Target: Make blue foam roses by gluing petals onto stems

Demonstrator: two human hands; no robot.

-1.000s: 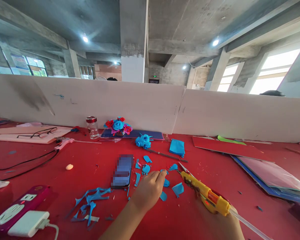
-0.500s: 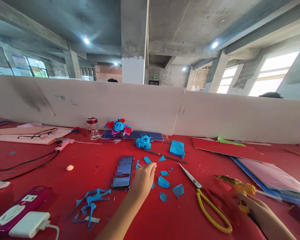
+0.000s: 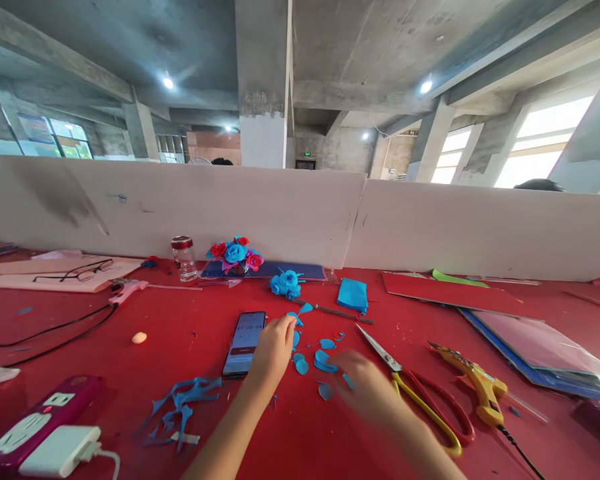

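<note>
At the far left of the red desk (image 3: pixel 340 440), magenta power strip (image 3: pixel 43 417), white adapter (image 3: pixel 60 450) plugged in. Behind it, glasses (image 3: pixel 106 264) on pale pink sheets (image 3: pixel 117 272). Next, pink glue gun (image 3: pixel 129 291), then a small tan lump (image 3: pixel 139 338) lying alone. Shredded blue scraps (image 3: pixel 183 421) nearer the camera; red-lidded jar (image 3: pixel 184 259) upright at the back, flower arrangement (image 3: pixel 235 253) just right of it. Phone (image 3: pixel 245 340) flat, screen lit.

Left hand (image 3: pixel 275 340) overlaps the phone's right edge in view; fingers narrow, pinching a small blue piece (image 3: pixel 306 308) at the tips. Beyond it, a cluster of blue flowers (image 3: pixel 286 285). Loose blue petals (image 3: pixel 325 361) scattered between the two hands. Dark thin stick (image 3: pixel 343 313) behind them, blue stack (image 3: pixel 353 295) further back.

Right hand (image 3: pixel 363 380) low over the petals' right side, motion-blurred; can't tell if its fingers hold anything or how wide they are. Scissors (image 3: pixel 393 363) just right of it, blades together. Yellow glue gun (image 3: pixel 480 387) lies on its side, out of hand. Plastic-covered folders (image 3: pixel 545 347) far right.
</note>
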